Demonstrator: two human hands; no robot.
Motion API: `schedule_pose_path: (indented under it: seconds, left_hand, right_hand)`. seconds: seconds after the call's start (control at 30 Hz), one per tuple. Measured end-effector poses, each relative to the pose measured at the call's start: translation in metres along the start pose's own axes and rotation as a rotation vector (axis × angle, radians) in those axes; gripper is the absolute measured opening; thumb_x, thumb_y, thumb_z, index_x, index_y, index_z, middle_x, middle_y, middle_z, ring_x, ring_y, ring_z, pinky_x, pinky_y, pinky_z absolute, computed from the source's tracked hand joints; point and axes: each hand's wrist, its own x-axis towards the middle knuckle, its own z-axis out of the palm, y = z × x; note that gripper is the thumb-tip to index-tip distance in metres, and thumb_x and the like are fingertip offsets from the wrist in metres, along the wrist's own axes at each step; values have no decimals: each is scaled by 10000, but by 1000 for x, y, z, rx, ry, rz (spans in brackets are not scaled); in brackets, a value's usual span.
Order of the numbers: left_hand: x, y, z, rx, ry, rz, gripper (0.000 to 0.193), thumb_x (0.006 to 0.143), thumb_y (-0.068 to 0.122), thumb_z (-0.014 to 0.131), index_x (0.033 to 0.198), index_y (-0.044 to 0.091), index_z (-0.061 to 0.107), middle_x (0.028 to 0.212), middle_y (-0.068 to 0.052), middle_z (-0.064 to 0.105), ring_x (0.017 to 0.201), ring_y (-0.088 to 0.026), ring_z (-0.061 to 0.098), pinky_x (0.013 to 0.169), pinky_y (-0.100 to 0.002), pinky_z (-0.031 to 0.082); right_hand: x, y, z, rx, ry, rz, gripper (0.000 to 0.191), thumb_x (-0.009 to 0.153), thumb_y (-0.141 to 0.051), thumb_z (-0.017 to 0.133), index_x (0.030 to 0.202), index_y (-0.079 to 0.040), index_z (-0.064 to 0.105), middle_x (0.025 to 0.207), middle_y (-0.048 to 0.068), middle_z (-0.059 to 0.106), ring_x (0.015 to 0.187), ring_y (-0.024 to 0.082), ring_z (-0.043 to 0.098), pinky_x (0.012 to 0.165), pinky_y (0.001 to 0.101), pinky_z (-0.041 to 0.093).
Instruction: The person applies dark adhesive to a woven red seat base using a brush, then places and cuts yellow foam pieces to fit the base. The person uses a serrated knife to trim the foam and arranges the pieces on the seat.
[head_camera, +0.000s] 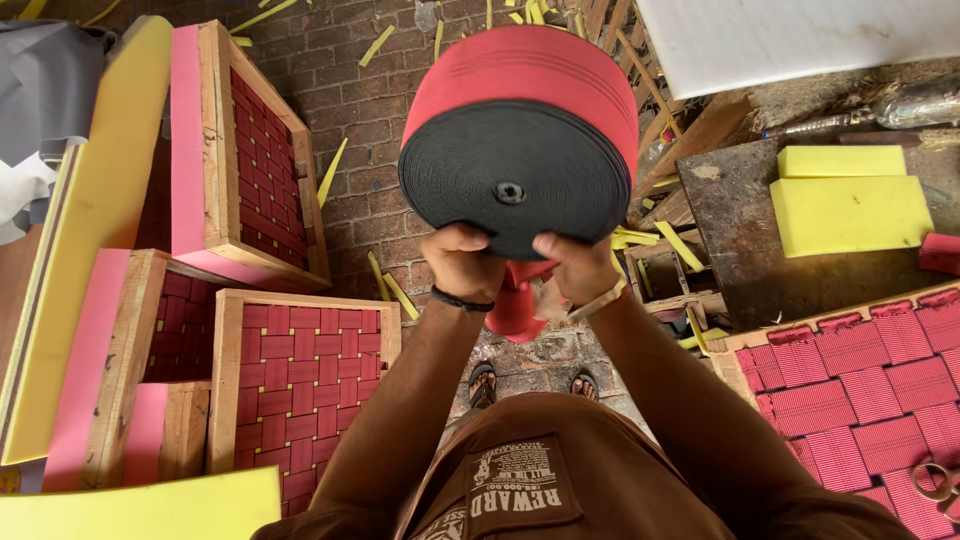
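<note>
While the head camera looks straight down, a large roll of red elastic webbing (520, 130) sits raised in front of the person at about twelve o'clock from the body, above the brick floor (370, 110). Its black side face with a small centre hole is turned toward the lens. The left hand (462, 262) is curled against the roll's lower edge at about seven o'clock, thumb on the black face. The right hand (572, 265) is curled the same way at about five o'clock. Between the two hands a loose red tail of webbing (518, 305) hangs down; whether either hand pinches it cannot be told.

Judging by its tightly wound bulk, the roll is probably fairly heavy and firm as a whole, while the strap itself is soft and stretchy. It is not fragile, but the layers could slide sideways, so a two-handed hold under the rim or through the centre hole looks safest.

At nine o'clock lie wooden seat frames (300, 375) woven with red webbing, and yellow foam blocks (850, 205) rest at two o'clock.
</note>
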Motion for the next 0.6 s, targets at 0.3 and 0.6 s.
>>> schedule_pose_path:
  seconds: [0.3, 0.6]
  left_hand:
    - [-16, -72, -100, 1558, -66, -248, 531, 800, 188, 837, 1256, 70, 592, 1173, -104, 734, 1039, -231, 698, 927, -384, 567]
    - [-35, 29, -154, 1331, 248, -749, 905, 733, 156, 822, 1520, 123, 377, 1344, -168, 506, 1242, -321, 506, 986, -458, 512]
  right_hand:
    - [61, -38, -27, 53, 64, -357, 733, 570, -34, 796, 1253, -2, 531, 1130, 120, 656, 1023, 269, 622, 972, 383, 545]
    - [58, -105, -99, -335, 260, -566, 745, 577, -22, 823, 1259, -17, 524, 1094, 54, 573, 1018, 228, 562, 1012, 341, 487]
